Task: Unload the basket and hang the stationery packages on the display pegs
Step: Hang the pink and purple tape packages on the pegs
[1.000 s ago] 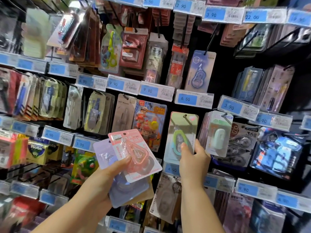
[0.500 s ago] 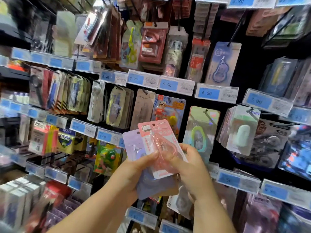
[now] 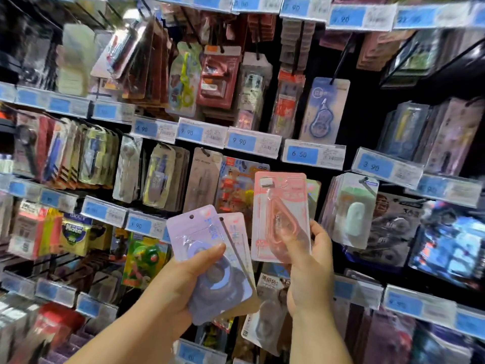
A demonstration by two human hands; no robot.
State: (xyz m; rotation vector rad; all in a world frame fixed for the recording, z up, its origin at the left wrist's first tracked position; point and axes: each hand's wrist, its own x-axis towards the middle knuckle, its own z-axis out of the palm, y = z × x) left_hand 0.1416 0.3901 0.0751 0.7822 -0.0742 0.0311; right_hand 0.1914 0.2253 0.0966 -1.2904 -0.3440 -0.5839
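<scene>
My right hand (image 3: 309, 269) grips a pink correction-tape package (image 3: 280, 203) by its lower part and holds it upright before the display wall. Behind that pink card hangs a green package (image 3: 314, 190), mostly hidden. My left hand (image 3: 183, 277) holds a fanned stack of packages, a lilac one (image 3: 202, 232) in front with my thumb across it and a pale pink one (image 3: 237, 232) behind. The basket is out of view.
The wall is packed with hanging packages on black pegs, with blue price tags (image 3: 301, 154) along each rail. A stack with a mint-green item (image 3: 354, 214) hangs just right of my right hand. Cartoon-printed packs (image 3: 236, 187) hang left of the pink card.
My right hand left the hanging green package, took the pink package off the stack in my left hand and lifted it up to the right. The view shifted left, then back.
</scene>
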